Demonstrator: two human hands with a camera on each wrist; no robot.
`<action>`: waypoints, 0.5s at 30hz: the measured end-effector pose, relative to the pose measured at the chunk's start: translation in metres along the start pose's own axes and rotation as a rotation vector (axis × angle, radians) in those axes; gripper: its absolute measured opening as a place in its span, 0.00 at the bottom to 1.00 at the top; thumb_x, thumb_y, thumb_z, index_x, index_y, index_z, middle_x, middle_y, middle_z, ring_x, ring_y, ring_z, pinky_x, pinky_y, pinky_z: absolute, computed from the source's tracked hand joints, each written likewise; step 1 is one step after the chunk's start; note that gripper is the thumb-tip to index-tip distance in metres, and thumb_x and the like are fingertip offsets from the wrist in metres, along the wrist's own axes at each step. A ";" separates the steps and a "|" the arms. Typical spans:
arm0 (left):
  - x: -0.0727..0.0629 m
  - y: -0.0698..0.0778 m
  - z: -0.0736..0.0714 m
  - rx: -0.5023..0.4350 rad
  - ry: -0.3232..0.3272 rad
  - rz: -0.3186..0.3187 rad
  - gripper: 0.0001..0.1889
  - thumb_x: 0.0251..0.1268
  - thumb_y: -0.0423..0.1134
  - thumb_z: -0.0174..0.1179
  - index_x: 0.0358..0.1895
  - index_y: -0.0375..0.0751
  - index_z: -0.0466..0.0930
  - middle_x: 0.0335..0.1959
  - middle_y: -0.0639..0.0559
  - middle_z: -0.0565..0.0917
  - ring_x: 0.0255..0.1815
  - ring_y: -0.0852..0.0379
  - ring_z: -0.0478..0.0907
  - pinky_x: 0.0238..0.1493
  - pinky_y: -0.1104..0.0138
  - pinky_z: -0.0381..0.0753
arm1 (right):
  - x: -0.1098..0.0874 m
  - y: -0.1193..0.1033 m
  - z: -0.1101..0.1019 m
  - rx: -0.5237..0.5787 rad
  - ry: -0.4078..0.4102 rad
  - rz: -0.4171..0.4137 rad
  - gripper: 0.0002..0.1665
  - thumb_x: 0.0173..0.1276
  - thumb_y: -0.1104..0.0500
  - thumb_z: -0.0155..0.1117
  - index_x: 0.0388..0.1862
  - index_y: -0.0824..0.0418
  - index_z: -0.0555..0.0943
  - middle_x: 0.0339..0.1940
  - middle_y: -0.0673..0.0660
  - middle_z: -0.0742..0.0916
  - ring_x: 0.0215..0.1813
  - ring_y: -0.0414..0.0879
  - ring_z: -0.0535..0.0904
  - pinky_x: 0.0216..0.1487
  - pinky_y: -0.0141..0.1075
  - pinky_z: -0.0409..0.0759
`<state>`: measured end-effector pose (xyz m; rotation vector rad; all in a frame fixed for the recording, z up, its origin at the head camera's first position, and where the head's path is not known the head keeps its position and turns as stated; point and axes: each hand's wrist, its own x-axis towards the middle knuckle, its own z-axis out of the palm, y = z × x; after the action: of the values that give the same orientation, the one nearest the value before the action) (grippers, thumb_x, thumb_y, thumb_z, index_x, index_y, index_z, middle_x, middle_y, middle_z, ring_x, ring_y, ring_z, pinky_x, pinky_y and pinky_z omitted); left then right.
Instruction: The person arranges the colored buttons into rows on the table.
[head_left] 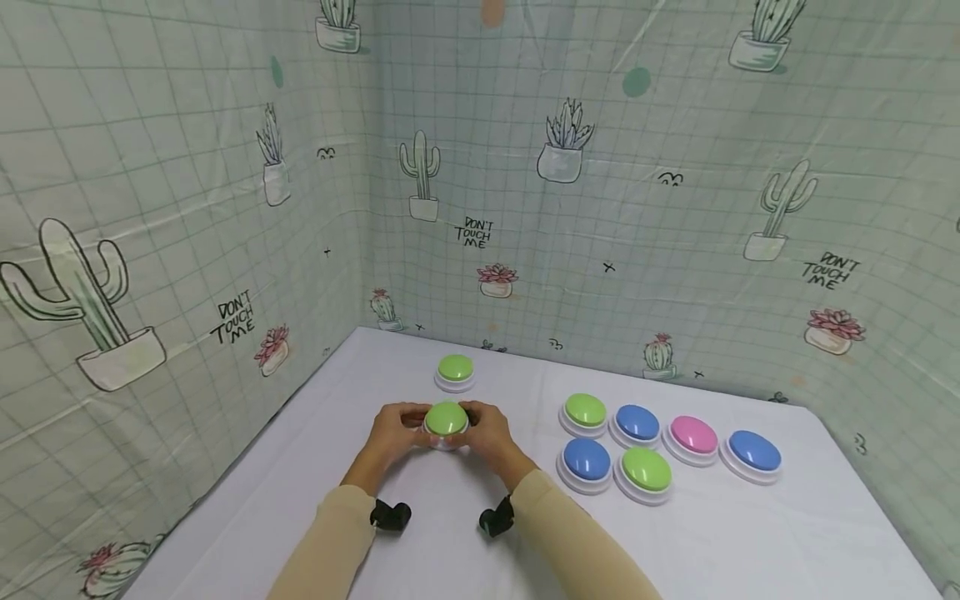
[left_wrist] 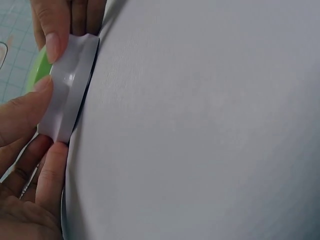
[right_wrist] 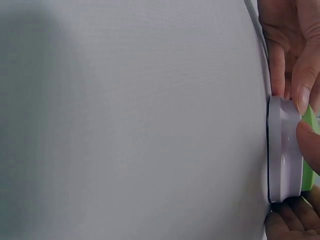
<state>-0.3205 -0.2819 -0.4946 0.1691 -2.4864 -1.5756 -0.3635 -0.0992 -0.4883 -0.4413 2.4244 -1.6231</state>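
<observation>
A round push button [head_left: 446,418] with a green dome and a white base sits on the white table between both hands. My left hand [head_left: 396,429] grips its left side, and my right hand [head_left: 487,432] grips the opposite side. In the left wrist view both thumbs lie on the near side of the white base [left_wrist: 70,80], by the edge of the green dome. Seen from the right wrist, the base [right_wrist: 286,150] appears to stand flat on the cloth, with fingers around its sides. Behind it stands another green button [head_left: 455,367], apart from both hands.
Right of the hands is a group of buttons: a green one [head_left: 585,410], a blue one [head_left: 637,422], a pink one [head_left: 693,435], a far-right blue one [head_left: 754,451], and in front a blue one [head_left: 587,460] and a green one [head_left: 647,470]. Cactus-print cloth [head_left: 637,317] hangs behind.
</observation>
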 end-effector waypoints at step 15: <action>-0.016 0.007 0.016 -0.046 0.028 -0.032 0.27 0.42 0.23 0.83 0.52 0.33 0.89 0.44 0.43 0.91 0.47 0.48 0.86 0.58 0.50 0.83 | -0.022 0.002 -0.003 0.016 0.102 0.044 0.42 0.51 0.75 0.81 0.68 0.70 0.79 0.67 0.67 0.83 0.73 0.65 0.74 0.77 0.57 0.68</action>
<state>-0.3085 -0.2616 -0.4961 0.2232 -2.4363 -1.6294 -0.3440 -0.0883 -0.4893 -0.3079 2.4734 -1.6848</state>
